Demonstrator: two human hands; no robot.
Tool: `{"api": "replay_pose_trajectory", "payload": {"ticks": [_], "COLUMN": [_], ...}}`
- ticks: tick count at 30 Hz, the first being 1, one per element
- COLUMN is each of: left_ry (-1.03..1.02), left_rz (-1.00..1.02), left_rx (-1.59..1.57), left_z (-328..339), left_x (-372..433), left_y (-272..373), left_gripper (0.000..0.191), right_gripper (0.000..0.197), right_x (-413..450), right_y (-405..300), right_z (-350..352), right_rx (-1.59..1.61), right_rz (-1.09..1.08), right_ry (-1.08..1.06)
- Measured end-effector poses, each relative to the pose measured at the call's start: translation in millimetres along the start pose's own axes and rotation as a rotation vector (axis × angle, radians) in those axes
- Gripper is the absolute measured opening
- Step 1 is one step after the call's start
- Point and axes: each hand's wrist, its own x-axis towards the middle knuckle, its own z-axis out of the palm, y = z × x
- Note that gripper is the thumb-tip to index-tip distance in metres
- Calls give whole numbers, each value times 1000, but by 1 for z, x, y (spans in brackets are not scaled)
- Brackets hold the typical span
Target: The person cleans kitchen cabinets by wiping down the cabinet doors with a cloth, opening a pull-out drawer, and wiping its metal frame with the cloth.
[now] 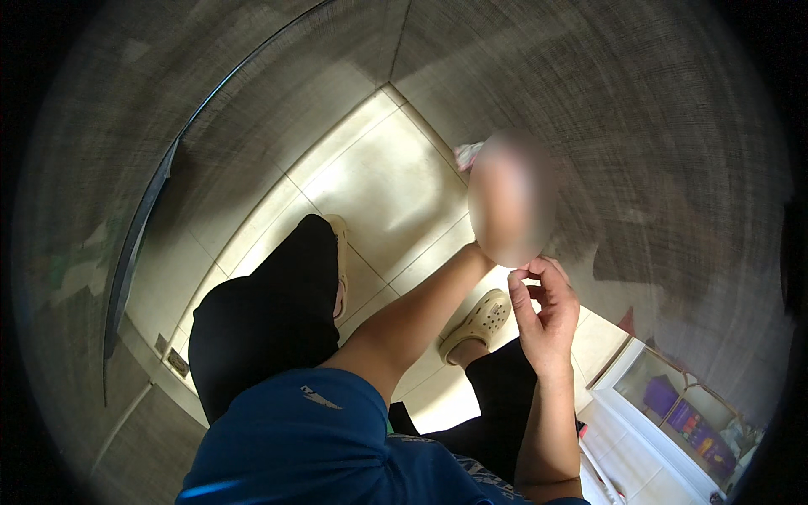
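My left forearm (416, 303) reaches forward over the floor. A blurred oval covers most of my left hand (503, 211), so its fingers and anything in them are hidden. My right hand (548, 309) is raised just below that oval, its thumb and index fingertips close together at the blur's lower edge. Whether they pinch something small cannot be made out. A crumpled white and pink piece of cloth or wrapper (468, 156) shows past the upper left side of the blur; what holds it is hidden.
Grey textured walls (631, 126) meet in a corner ahead. Pale floor tiles (379, 170) lie below, with beige clogs (480, 322) on my feet. A floor drain (177, 363) is at left. A white-framed door or cabinet (656, 416) with purple packages (688, 423) behind glass stands lower right.
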Motion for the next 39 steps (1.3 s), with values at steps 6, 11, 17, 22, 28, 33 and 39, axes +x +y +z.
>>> {"api": "replay_pose_trajectory", "payload": {"ticks": [6,11,17,22,28,33,39], "left_ry": [100,-236,-47,253,55,-40,191], "left_rz": [221,466,27,469,529,201,-476], "left_rx": [-204,96,440,438,460,424,-104], "left_z": [6,8,-20,0,3,9,1], "left_x": [38,13,-8,43,43,-29,16], "left_y": [78,-26,-23,72,87,-32,-42], "left_gripper": [33,34,46,26,12,38,66], "right_gripper": [10,11,8,9,9,10,9], "right_x": [0,-4,-8,-10,-11,-11,-15], "right_y": [-5,5,12,12,18,18,28], "right_z": [-6,-5,-16,-15,-20,-18,-22], "right_rx": [143,181,16,12,271,258,175], "right_rz": [-96,-13,8,-28,31,27,36], "right_ry": [139,107,19,55,287,241,177]}}
